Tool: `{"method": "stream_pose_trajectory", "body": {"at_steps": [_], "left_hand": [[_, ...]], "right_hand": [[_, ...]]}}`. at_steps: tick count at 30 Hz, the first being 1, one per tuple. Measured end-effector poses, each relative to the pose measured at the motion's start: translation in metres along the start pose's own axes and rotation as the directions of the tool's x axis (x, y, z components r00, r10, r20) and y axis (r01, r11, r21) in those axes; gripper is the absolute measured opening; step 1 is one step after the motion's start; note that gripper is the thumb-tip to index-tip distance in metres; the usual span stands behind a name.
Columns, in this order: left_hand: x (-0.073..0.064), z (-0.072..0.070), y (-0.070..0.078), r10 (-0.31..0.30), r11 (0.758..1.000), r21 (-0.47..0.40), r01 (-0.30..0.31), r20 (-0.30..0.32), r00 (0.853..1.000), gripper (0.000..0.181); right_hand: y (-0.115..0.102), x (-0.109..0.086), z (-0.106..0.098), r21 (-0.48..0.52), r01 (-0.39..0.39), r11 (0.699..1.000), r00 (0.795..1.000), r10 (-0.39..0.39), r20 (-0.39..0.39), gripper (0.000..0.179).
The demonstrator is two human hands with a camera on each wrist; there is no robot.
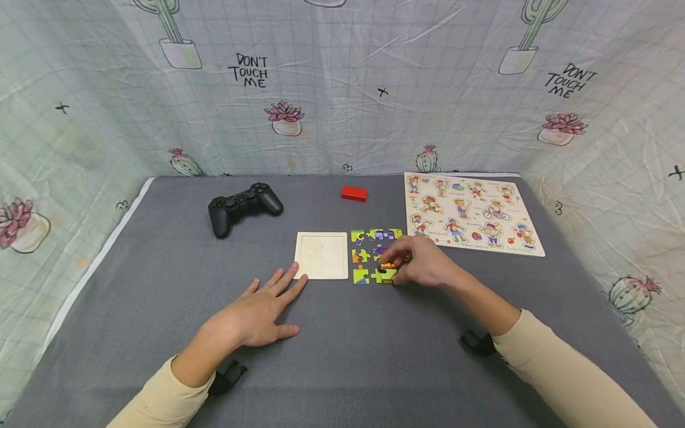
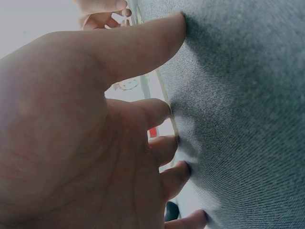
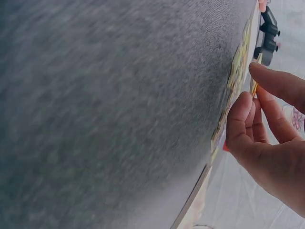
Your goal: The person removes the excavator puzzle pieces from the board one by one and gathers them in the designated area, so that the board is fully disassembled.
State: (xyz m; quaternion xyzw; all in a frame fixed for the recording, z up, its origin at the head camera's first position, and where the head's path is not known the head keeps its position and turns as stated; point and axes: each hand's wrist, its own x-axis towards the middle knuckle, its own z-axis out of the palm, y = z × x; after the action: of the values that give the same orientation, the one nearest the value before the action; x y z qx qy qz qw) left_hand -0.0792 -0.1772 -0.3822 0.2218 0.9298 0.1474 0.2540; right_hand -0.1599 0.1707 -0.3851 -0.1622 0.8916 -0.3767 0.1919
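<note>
A small pale wooden puzzle tray [image 1: 322,257] with a raised rim lies flat in the middle of the table, with no pieces in it. My left hand [image 1: 255,316] rests on the table with its fingers spread, the fingertips at the tray's lower left corner. To the tray's right, loose jigsaw pieces [image 1: 361,275] in yellow-green and purple are laid out in rows. Above those pieces, my right hand [image 1: 423,261] pinches one yellow-green jigsaw piece [image 1: 387,276] between thumb and fingers. In the right wrist view this thin piece [image 3: 254,87] is seen nearly edge-on.
A black game controller [image 1: 243,205] lies at the back left. Behind the jigsaw pieces sits a red block [image 1: 354,193]. A large wooden picture board [image 1: 471,213] with printed children is at the back right. Patterned cloth [image 1: 342,89] hangs along the table's far side.
</note>
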Motion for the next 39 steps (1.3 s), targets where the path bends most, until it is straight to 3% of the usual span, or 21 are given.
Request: {"method": "stream_pose_trajectory", "body": {"at_steps": [10,39], "left_hand": [[0.0,-0.001,0.0,0.008,1.0,0.004,-0.008,0.0,1.0,0.092],[0.001,0.001,-0.001,0.009,1.0,-0.001,-0.009,-0.004,1.0,0.092]], "right_hand": [[0.012,-0.007,-0.006,-0.033,0.027,0.999,1.0,-0.027,-0.009,0.04],[0.022,-0.011,-0.01,-0.128,0.008,0.992,1.0,-0.011,-0.021,0.04]]}}
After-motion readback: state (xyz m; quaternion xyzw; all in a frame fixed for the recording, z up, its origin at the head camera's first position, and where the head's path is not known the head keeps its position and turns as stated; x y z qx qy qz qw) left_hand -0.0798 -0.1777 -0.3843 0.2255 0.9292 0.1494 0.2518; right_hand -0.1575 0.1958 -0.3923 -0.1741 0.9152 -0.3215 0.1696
